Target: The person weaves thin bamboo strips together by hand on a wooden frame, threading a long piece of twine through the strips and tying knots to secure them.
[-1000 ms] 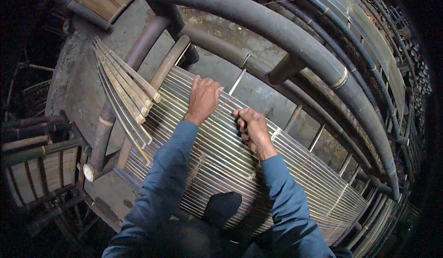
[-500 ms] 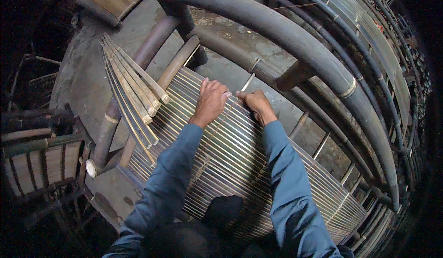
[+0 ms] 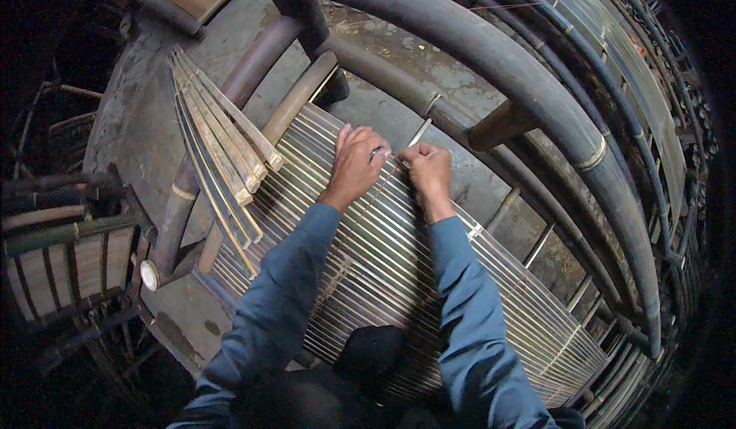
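Observation:
Both hands meet at the far edge of a slatted bamboo seat (image 3: 399,233), whose narrow strips are bound by a cord line (image 3: 374,197) across them. My left hand (image 3: 354,167) lies over the slats, its thumb and forefinger pinched together near a small dark bit I cannot name. Just to its right, my right hand (image 3: 428,174) has its fingers curled into a pinch close to the end of that cord. What sits between the right fingertips is hidden or too thin to make out. A pale round rod (image 3: 419,132) juts out beyond the right fingers.
Loose bamboo strips (image 3: 222,134) lie fanned across the frame at left. A thick curved bamboo rail (image 3: 475,42) arches beyond the hands, with a lower rail (image 3: 391,76) beneath it. Other bamboo furniture (image 3: 73,256) stands at lower left, and more bamboo (image 3: 613,84) fills the right side.
My right hand has turned at the wrist, and its forearm has swung slightly left. My left hand stays nearly in place on the slats. The view has shifted a little.

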Demonstrator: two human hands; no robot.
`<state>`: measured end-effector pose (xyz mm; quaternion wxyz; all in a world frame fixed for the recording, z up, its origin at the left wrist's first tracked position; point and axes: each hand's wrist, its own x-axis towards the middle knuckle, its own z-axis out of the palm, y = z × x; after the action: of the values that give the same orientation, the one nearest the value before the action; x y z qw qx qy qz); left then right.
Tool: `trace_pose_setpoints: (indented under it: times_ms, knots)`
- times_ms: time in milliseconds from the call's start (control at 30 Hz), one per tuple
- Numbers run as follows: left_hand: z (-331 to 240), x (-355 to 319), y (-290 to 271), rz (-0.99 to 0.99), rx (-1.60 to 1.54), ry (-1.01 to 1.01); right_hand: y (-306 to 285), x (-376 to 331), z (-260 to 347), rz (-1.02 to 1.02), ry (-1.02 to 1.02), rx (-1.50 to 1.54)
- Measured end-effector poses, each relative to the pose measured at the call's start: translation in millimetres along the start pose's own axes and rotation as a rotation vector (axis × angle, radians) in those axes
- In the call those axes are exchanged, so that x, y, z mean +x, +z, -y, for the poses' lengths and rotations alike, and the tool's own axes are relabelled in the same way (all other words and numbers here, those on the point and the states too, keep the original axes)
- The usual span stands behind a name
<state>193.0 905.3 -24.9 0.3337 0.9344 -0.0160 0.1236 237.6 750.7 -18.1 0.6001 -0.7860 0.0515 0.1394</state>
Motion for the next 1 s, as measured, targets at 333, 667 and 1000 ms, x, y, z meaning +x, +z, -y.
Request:
trace_pose_setpoints:
  times_ms: [333,667,1000]
  knots:
    - [-5.7,2.4,2.2,0.007,-0.008,-0.005,-13.9,-10.7,14.6,0.212,0.037,0.634]
    - [-59.1,-64.0,-23.4,-0.222,-0.078,-0.194,-10.1,-51.1,-21.9,0.101,0.126,0.976]
    - [-71.8,-77.5,5.0,-0.111,0.039,-0.219,-16.1,-56.6,-7.5,0.136,0.078,0.813]
